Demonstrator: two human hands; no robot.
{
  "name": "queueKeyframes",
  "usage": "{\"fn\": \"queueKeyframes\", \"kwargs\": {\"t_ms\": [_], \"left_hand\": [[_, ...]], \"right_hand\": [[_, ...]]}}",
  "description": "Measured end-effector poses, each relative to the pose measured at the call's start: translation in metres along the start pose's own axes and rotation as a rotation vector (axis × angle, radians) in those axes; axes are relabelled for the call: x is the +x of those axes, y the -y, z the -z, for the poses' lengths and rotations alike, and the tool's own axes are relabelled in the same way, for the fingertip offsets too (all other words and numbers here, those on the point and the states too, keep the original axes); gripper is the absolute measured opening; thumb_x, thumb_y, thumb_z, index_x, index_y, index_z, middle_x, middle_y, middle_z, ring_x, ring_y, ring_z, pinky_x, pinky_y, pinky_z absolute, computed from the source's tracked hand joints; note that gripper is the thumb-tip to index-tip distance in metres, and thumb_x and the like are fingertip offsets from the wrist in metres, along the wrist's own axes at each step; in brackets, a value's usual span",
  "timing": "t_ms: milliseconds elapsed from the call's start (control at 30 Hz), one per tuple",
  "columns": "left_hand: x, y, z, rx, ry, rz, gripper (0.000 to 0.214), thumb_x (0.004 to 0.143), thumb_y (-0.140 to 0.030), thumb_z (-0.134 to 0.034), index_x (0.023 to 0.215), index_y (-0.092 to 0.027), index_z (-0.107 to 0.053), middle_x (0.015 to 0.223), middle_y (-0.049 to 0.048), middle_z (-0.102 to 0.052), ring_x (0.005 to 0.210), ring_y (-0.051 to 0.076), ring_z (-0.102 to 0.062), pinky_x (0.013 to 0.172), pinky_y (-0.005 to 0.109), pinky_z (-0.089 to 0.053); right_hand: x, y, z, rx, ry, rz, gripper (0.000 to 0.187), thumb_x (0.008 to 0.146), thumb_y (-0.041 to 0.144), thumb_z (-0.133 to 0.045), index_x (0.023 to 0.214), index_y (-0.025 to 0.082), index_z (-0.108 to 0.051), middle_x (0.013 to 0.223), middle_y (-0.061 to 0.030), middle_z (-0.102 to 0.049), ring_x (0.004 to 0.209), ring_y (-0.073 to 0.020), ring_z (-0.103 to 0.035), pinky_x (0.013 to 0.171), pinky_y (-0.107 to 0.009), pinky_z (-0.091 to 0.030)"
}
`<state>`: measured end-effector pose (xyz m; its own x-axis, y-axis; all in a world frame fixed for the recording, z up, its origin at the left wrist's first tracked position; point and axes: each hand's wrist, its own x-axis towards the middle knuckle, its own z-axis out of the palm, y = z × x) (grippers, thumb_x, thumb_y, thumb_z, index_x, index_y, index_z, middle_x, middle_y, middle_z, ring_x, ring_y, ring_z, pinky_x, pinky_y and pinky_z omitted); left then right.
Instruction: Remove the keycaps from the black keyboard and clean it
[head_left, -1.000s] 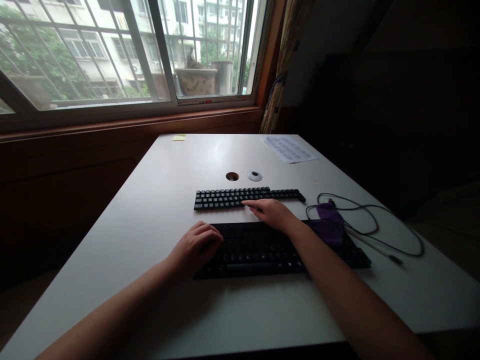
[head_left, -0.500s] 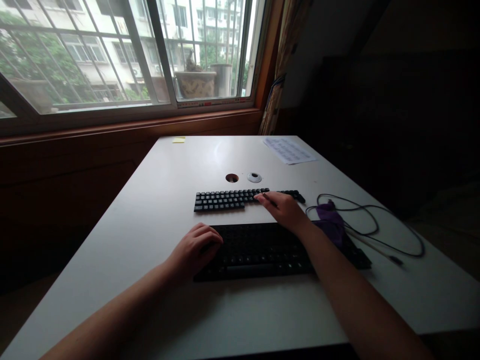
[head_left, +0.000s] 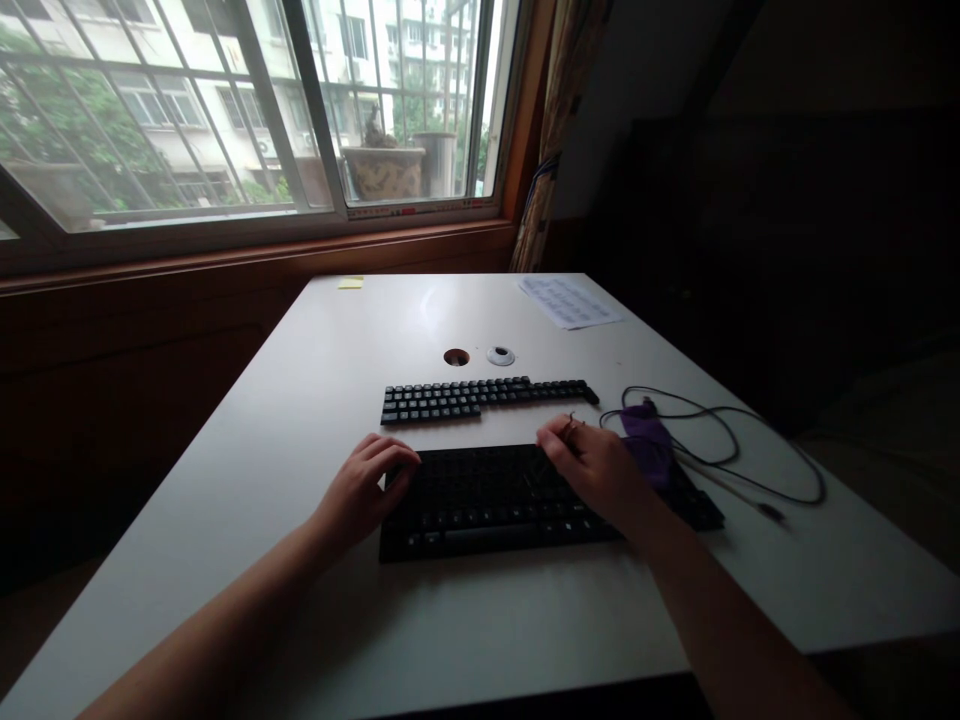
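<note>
A black keyboard (head_left: 495, 540) lies on the white table, its two front rows still bearing caps and its darker rows behind looking bare. My left hand (head_left: 367, 485) grips its left edge with curled fingers. Over the right-middle part of the keyboard is my right hand (head_left: 596, 465), fingers pinched round a small tool with thin wire prongs, which looks like a keycap puller (head_left: 572, 424). The fingertips hide whatever is beneath them. Just behind the keyboard, loose black keycaps (head_left: 431, 402) stand lined up in rows.
A purple cloth (head_left: 646, 448) covers part of the keyboard's right side. Looped beside it is a black cable (head_left: 817, 480). Farther back are a round hole (head_left: 457, 357), a white ring-shaped cover (head_left: 501, 356), printed paper (head_left: 574, 303) and a yellow note (head_left: 350, 283).
My right hand has drawn back from the rows of loose keycaps to above the keyboard. My left hand stays at the keyboard's left edge. The view has shifted slightly.
</note>
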<state>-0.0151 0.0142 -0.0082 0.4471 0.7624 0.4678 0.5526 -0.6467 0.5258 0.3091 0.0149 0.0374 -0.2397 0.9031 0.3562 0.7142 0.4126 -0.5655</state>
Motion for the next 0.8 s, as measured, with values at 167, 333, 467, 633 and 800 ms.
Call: {"fn": "queueKeyframes", "kwargs": {"t_ms": [167,333,467,633,800], "left_hand": [[0.001,0.004,0.005,0.052,-0.018,0.043,0.013,0.089,-0.011,-0.057,0.093,-0.02,-0.065,0.093,0.0048,-0.068,0.086,0.02,-0.058,0.08,0.035,-0.049],[0.002,0.006,0.004,0.044,-0.023,0.049,0.012,0.089,-0.012,-0.057,0.092,-0.02,-0.066,0.09,0.0045,-0.066,0.084,0.019,-0.057,0.078,0.033,-0.049],[0.001,0.007,0.003,0.028,-0.027,0.054,0.013,0.09,-0.012,-0.057,0.094,-0.019,-0.066,0.091,0.0047,-0.065,0.084,0.019,-0.057,0.077,0.032,-0.05],[0.001,0.007,0.003,0.026,-0.025,0.052,0.012,0.089,-0.011,-0.057,0.092,-0.019,-0.066,0.089,0.0047,-0.065,0.084,0.019,-0.057,0.075,0.031,-0.049],[0.001,0.006,0.003,0.033,-0.016,0.04,0.012,0.09,-0.014,-0.057,0.092,-0.019,-0.067,0.089,0.005,-0.066,0.084,0.019,-0.057,0.075,0.032,-0.049]], "right_hand": [[-0.021,0.001,-0.008,-0.023,-0.027,0.005,0.028,0.097,0.04,-0.046,0.077,0.023,-0.057,0.059,0.0032,-0.053,0.053,-0.0141,-0.053,0.06,-0.027,-0.04],[-0.028,0.001,-0.018,0.008,-0.015,0.041,0.029,0.096,0.04,-0.05,0.074,0.023,-0.056,0.058,0.0042,-0.051,0.051,-0.0122,-0.05,0.058,-0.026,-0.04],[-0.031,-0.008,-0.02,0.018,-0.028,0.001,0.03,0.095,0.041,-0.05,0.073,0.022,-0.057,0.057,0.0037,-0.052,0.051,-0.0126,-0.052,0.056,-0.025,-0.041],[-0.032,-0.024,-0.018,0.234,0.017,-0.236,0.032,0.093,0.05,-0.051,0.08,0.022,-0.061,0.05,0.0045,-0.055,0.043,-0.0134,-0.054,0.045,-0.024,-0.042],[-0.032,-0.03,-0.019,0.354,0.008,-0.331,0.034,0.09,0.053,-0.054,0.083,0.021,-0.062,0.052,0.0042,-0.057,0.041,-0.0124,-0.054,0.042,-0.022,-0.042]]}}
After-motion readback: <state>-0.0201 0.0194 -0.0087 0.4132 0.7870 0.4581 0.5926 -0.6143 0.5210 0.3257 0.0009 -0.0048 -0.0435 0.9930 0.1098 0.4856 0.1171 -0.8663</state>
